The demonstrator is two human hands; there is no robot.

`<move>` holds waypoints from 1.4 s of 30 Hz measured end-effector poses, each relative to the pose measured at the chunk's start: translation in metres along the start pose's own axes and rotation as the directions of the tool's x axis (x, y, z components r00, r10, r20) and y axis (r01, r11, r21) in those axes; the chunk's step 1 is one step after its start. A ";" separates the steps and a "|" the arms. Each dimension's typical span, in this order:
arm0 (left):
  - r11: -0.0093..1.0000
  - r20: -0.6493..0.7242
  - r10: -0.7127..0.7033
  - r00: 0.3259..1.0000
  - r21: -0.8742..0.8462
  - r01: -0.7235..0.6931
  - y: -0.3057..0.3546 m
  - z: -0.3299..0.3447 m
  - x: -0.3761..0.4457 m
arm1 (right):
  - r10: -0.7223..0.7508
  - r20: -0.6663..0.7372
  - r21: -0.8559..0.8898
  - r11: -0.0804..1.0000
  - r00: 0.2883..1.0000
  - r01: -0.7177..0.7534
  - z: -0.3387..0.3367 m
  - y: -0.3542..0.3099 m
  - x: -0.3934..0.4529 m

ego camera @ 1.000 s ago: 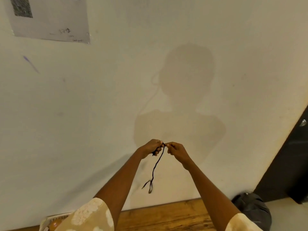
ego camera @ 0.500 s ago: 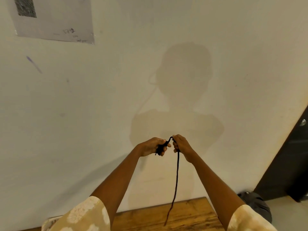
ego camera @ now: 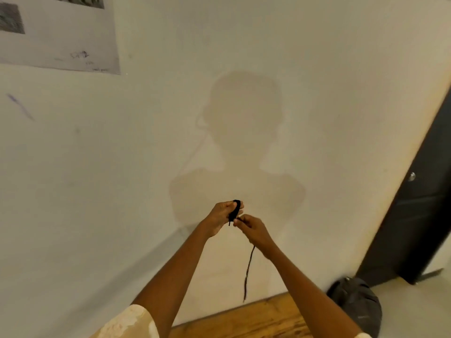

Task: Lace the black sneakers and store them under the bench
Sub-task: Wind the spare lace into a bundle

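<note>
Black shoelace point(ego camera: 236, 211) bunched in the left hand point(ego camera: 220, 217), its tail hanging below the right hand point(ego camera: 253, 230).

Since half a second ago the lace has been gathered into a thicker black bundle that loops over the left hand's fingers, where before only a short stub showed there; the right hand has dropped from level with the left to just below and beside it, and the loose end now stops above the wooden bench point(ego camera: 246, 320) instead of hanging down across it. The left hand's fingers curl around the bundle, gripping it. The right hand pinches the strand just under that bundle, and the free length falls from beneath its wrist, blurred. Both hands are raised before the pale wall point(ego camera: 317, 93); a dark bag point(ego camera: 356, 303) lies on the floor beside the bench.
</note>
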State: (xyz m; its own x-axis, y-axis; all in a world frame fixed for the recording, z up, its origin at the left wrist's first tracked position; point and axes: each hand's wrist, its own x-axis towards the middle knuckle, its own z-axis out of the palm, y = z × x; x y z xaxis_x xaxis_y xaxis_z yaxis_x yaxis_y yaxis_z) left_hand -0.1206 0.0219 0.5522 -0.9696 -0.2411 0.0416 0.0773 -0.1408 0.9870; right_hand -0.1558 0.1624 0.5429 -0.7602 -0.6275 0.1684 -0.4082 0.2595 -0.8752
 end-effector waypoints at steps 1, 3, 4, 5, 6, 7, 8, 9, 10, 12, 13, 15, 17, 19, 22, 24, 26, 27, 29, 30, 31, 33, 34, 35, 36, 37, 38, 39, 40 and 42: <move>0.999 0.024 -0.011 1.000 0.051 0.010 0.000 0.003 -0.002 | -0.020 -0.061 0.018 1.000 0.998 0.021 -0.006 -0.006 0.003; 0.996 0.092 -0.053 0.994 0.082 0.045 0.000 0.011 -0.006 | -0.026 -0.186 0.075 0.996 0.982 0.040 -0.023 -0.018 0.009; 0.995 0.137 -0.073 0.988 0.085 0.061 0.002 0.015 -0.009 | -0.024 -0.231 0.084 0.995 0.973 0.045 -0.031 -0.023 0.012; 0.993 0.189 -0.095 0.977 0.085 0.080 0.004 0.019 -0.013 | -0.017 -0.258 0.080 0.996 0.966 0.039 -0.039 -0.026 0.014; 0.992 0.239 -0.116 0.964 0.080 0.100 0.007 0.021 -0.016 | -0.003 -0.265 0.076 0.997 0.964 0.024 -0.045 -0.029 0.016; 0.991 0.285 -0.130 0.950 0.059 0.118 0.011 0.023 -0.020 | 0.019 -0.264 0.068 0.998 0.964 -0.001 -0.050 -0.029 0.019; 0.991 0.323 -0.127 0.938 0.012 0.130 0.015 0.025 -0.022 | 0.044 -0.263 0.062 0.998 0.964 -0.029 -0.053 -0.028 0.020; 0.989 0.340 -0.109 0.934 -0.060 0.137 0.016 0.027 -0.025 | 0.064 -0.263 0.047 0.997 0.963 -0.054 -0.055 -0.021 0.020; 0.982 0.327 -0.063 0.943 -0.148 0.117 0.020 0.025 -0.026 | 0.069 -0.256 0.013 0.998 0.964 -0.068 -0.053 -0.019 0.019; 0.944 0.256 0.021 0.966 -0.325 0.066 0.023 0.025 -0.024 | 0.104 -0.194 -0.104 0.987 0.975 -0.125 -0.045 -0.006 0.012; 0.919 0.205 0.049 0.978 -0.393 0.036 0.023 0.025 -0.022 | 0.127 -0.143 -0.171 0.974 0.981 -0.151 -0.037 0.000 0.008; 0.882 0.095 0.046 0.994 -0.471 0.004 0.021 0.021 -0.018 | 0.152 -0.008 -0.230 0.961 0.988 -0.150 -0.016 0.007 -0.007; 0.907 0.004 0.012 1.000 -0.421 -0.009 0.013 0.015 -0.017 | 0.126 0.119 -0.276 0.957 0.985 -0.089 0.002 0.004 -0.022; 0.970 -0.033 -0.004 0.999 -0.245 -0.004 0.005 0.006 -0.021 | 0.049 0.173 -0.319 0.948 0.984 0.009 0.008 -0.005 -0.028; 0.999 0.029 -0.035 0.999 0.011 0.035 -0.004 -0.006 -0.039 | -0.067 0.070 -0.259 0.962 0.995 0.083 0.006 -0.026 -0.021; 0.996 0.097 -0.079 0.992 0.044 0.075 -0.005 -0.010 -0.051 | -0.094 -0.080 -0.179 0.981 0.992 0.079 0.000 -0.041 -0.010; 0.992 0.183 -0.127 0.975 0.011 0.128 -0.002 -0.014 -0.063 | -0.079 -0.152 -0.160 0.986 0.985 0.054 -0.006 -0.050 0.003; 0.989 0.219 -0.142 0.965 -0.015 0.148 0.001 -0.016 -0.069 | -0.062 -0.161 -0.177 0.984 0.985 0.033 -0.006 -0.052 0.007; 0.982 0.261 -0.123 0.957 -0.106 0.155 0.010 -0.020 -0.079 | -0.009 -0.167 -0.240 0.970 0.986 -0.032 -0.004 -0.048 0.011; 0.973 0.254 -0.093 0.963 -0.180 0.141 0.013 -0.024 -0.082 | 0.019 -0.156 -0.306 0.950 0.988 -0.067 0.001 -0.044 0.011; 0.959 0.229 -0.050 0.972 -0.262 0.111 0.017 -0.027 -0.083 | 0.046 -0.128 -0.384 0.919 0.991 -0.092 0.009 -0.036 0.009; 0.921 0.117 0.019 0.993 -0.388 0.028 0.018 -0.034 -0.082 | 0.098 -0.014 -0.482 0.871 0.995 -0.093 0.033 -0.022 0.001; 0.910 0.044 0.025 0.999 -0.415 -0.005 0.016 -0.039 -0.079 | 0.108 0.058 -0.489 0.870 0.992 -0.066 0.045 -0.017 -0.006; 0.910 -0.026 0.017 1.000 -0.414 -0.026 0.012 -0.043 -0.077 | 0.106 0.132 -0.486 0.874 0.986 -0.029 0.056 -0.015 -0.012; 0.919 -0.085 0.003 0.996 -0.392 -0.036 0.006 -0.046 -0.075 | 0.095 0.199 -0.487 0.873 0.975 0.014 0.066 -0.015 -0.017; 0.934 -0.129 -0.013 0.992 -0.356 -0.034 0.000 -0.050 -0.074 | 0.075 0.258 -0.501 0.863 0.963 0.067 0.074 -0.017 -0.022; 0.954 -0.166 -0.024 0.986 -0.299 -0.027 -0.006 -0.054 -0.074 | 0.053 0.311 -0.521 0.844 0.949 0.124 0.080 -0.019 -0.025; 0.977 -0.190 -0.028 0.981 -0.213 -0.013 -0.011 -0.057 -0.075 | 0.029 0.357 -0.535 0.826 0.934 0.179 0.082 -0.023 -0.026; 0.995 -0.195 -0.033 0.980 -0.097 0.014 -0.014 -0.060 -0.077 | 0.001 0.384 -0.537 0.814 0.923 0.222 0.082 -0.028 -0.026; 0.990 -0.166 -0.051 0.985 0.122 0.072 -0.017 -0.065 -0.084 | -0.074 0.346 -0.503 0.827 0.935 0.251 0.077 -0.042 -0.021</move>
State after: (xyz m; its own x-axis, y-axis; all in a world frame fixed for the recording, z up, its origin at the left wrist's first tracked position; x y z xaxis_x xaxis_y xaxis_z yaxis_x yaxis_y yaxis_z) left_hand -0.0255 -0.0175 0.5220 -0.9203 -0.3897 -0.0351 -0.0214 -0.0394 0.9990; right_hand -0.0836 0.1077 0.5415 -0.5061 -0.8600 0.0651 -0.7827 0.4262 -0.4536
